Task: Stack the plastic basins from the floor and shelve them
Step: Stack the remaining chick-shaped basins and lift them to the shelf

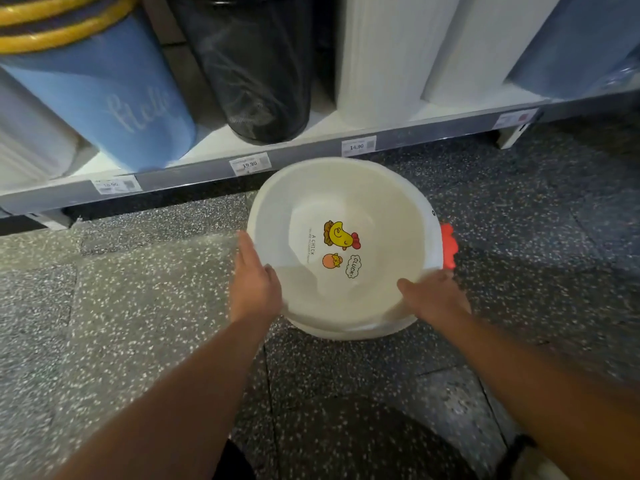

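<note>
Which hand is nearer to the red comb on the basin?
Right. The right hand holds the rim beside the comb; the left hand holds the opposite rim, across the basin.

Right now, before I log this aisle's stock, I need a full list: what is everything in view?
white basins: at least two nested, white with chick print and red tab, on the floor before the shelf
shelf: one, white with grey edge, across the top
price tags: four, white, on the shelf edge
blue bins: two, on the shelf, left and far right
black bin: one, on the shelf, centre
white bins: about three, on the shelf
yellow rings: two, top left
floor: grey, speckled
left hand: holds the basins' left rim
right hand: holds the right rim
</note>
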`<state>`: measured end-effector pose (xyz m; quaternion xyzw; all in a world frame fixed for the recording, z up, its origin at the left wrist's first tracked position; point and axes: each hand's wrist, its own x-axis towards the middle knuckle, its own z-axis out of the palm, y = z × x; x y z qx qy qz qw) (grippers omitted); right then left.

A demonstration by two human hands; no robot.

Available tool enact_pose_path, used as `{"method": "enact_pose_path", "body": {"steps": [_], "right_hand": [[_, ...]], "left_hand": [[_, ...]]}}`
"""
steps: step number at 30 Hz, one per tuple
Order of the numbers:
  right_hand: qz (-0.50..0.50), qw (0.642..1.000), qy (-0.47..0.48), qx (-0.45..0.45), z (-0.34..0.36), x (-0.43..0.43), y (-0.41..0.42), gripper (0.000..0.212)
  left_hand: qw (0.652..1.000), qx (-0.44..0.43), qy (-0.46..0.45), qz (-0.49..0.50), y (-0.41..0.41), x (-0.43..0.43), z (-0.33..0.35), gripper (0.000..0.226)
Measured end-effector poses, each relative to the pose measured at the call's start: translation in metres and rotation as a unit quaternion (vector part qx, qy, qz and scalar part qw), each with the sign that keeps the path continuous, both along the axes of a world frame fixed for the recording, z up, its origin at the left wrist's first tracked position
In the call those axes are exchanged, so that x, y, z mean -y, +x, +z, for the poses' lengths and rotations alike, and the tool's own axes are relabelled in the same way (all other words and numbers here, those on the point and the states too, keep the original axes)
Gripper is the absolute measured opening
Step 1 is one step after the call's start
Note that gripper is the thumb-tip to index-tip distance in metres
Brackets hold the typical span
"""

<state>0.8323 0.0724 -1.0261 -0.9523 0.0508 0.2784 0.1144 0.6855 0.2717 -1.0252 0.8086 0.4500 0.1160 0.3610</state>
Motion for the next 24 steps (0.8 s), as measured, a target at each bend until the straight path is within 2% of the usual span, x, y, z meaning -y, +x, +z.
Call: {"method": "enact_pose_path", "body": {"steps": [2,7,11,13,17,20,24], "right_hand": [[-0.004,1.0,-0.004,0.002,-0.007,0.006,-0.001,0.092],[0.005,1.0,-0.021,-0.01,-0.012,0.017,0.003,0.089],[0.01,1.0,-0.007,-0.012,-0.022,0.013,0.012,0.076],[0.017,1.0,-0.015,-0.02,-0.03,0.01,0.015,0.076],[0.002,1.0,-0.023,-0.016,-0.043,0.005,0.016,0.08],[-0.033,0.999,0.004,-0.016,-0.048,-0.001,0.019,0.078],[-0.112,0.987,0.096,-0.06,-0.053,0.002,0.033,0.084]], "left_hand": [[1.0,-0.003,-0.01,-0.002,0.002,0.004,-0.007,0.068],[0.995,-0.08,-0.052,0.001,0.0,0.018,-0.025,0.067],[0.99,-0.131,-0.048,0.002,0.003,0.018,-0.039,0.069],[0.987,-0.15,-0.05,-0.004,0.005,0.017,-0.046,0.069],[0.985,-0.158,-0.071,0.007,0.007,0.021,-0.057,0.071],[0.985,-0.144,-0.083,0.038,0.009,0.023,-0.063,0.069],[0.974,-0.09,-0.159,0.137,0.017,0.013,-0.067,0.044]]}}
